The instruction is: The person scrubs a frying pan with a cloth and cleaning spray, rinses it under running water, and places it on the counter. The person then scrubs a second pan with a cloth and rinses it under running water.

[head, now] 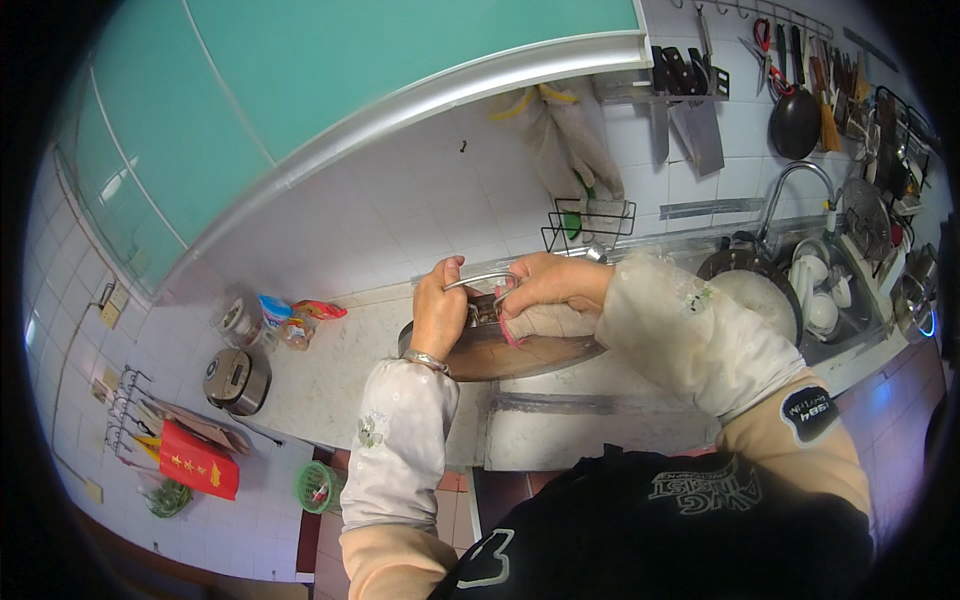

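A round wooden chopping board (480, 364) with a dark rim lies before me at the back of the counter. It has a bent metal handle (480, 279) at its far side. My left hand (439, 309) is closed around the left end of that handle, thumb up. In my right hand (559, 279) is a beige cloth (555, 322) with a pink edge, pressed on the board beside the handle's fitting. The right thumb and fingers are close to the handle's right end; whether they touch it is hard to tell.
To the right, a wok (739, 262) with a pale round lid stands by a sink (859, 330) holding white dishes. A rice cooker (238, 381) and food packages (296, 322) stand left. A wire rack (589, 225) hangs behind the board, cleavers (697, 135) above. A green cabinet (375, 67) overhangs the counter.
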Action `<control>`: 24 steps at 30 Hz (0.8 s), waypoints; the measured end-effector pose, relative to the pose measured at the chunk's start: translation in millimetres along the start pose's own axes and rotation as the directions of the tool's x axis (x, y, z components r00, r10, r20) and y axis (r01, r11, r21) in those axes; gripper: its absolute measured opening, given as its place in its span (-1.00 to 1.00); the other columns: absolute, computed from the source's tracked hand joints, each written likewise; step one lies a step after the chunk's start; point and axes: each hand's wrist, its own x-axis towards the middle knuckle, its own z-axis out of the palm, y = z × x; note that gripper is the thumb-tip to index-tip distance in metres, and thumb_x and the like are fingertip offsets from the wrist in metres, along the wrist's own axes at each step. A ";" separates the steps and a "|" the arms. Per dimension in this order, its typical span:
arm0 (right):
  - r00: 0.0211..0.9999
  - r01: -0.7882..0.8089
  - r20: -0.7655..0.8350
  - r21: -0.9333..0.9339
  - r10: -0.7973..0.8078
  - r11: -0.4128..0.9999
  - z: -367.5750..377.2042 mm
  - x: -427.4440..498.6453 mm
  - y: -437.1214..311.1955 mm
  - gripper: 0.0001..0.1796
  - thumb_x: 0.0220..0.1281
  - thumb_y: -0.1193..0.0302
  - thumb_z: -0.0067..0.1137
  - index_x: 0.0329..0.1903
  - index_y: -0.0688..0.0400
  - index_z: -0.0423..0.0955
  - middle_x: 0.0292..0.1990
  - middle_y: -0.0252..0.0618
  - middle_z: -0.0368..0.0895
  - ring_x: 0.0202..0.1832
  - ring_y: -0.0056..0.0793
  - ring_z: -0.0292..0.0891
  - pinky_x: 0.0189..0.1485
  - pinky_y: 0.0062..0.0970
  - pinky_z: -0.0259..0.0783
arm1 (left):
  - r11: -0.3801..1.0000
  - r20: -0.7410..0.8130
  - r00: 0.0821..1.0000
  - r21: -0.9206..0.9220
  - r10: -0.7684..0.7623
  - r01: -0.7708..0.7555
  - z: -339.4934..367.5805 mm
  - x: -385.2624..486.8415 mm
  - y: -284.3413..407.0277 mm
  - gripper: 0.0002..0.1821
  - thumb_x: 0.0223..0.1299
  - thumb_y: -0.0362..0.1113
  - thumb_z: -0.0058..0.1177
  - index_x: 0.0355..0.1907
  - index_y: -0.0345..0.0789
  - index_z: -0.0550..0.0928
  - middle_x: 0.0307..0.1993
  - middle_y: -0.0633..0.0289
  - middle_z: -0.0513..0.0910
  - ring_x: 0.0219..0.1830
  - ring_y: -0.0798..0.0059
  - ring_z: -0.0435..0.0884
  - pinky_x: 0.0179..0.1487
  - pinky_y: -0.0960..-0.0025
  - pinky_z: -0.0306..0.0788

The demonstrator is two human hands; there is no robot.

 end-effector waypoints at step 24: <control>0.589 0.617 -0.283 -0.448 -0.757 0.647 8.8 -14.9 40.2 -0.76 0.23 0.35 0.17 -0.09 0.16 0.62 -0.21 -0.26 0.65 -0.17 -0.34 0.56 -0.07 -0.41 0.46 | 0.965 -0.023 0.986 -0.207 -0.168 0.160 -29.0 -9.9 -34.3 -0.49 0.53 -0.05 -0.35 0.00 -0.43 0.58 -0.51 0.14 0.70 -0.51 0.51 0.57 -0.34 0.41 0.42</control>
